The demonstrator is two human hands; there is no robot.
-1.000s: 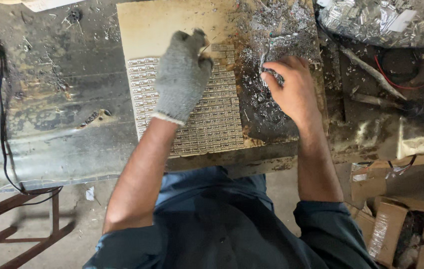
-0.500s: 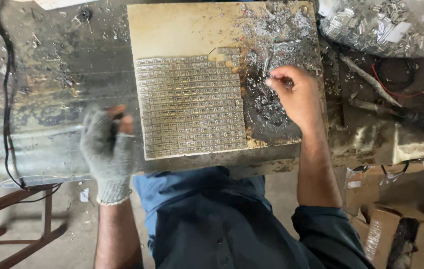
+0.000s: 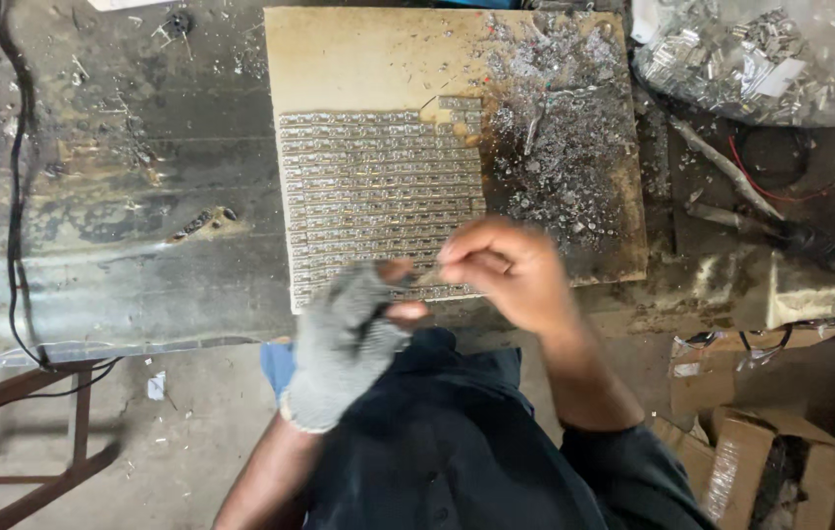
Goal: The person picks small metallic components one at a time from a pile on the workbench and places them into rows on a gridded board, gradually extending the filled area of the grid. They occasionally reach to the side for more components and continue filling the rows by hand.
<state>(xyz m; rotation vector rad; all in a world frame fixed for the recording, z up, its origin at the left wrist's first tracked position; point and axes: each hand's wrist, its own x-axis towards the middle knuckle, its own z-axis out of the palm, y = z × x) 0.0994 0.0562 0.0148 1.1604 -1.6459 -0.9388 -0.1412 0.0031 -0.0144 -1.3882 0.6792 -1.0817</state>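
The gloved left hand (image 3: 349, 339) and bare right hand (image 3: 511, 270) met at the board's (image 3: 368, 59) six o'clock edge — both sets of fingertips pinched together on a thin metal strip (image 3: 425, 272), blurred, just below the grid of small parts (image 3: 383, 191).

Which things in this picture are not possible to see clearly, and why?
- Head view: the small thing between left hand and right hand is blurred and too small to identify.
- The grid of small metal pieces: its near edge is hidden behind both hands.
- The cardboard box is cut off by the frame's bottom edge.
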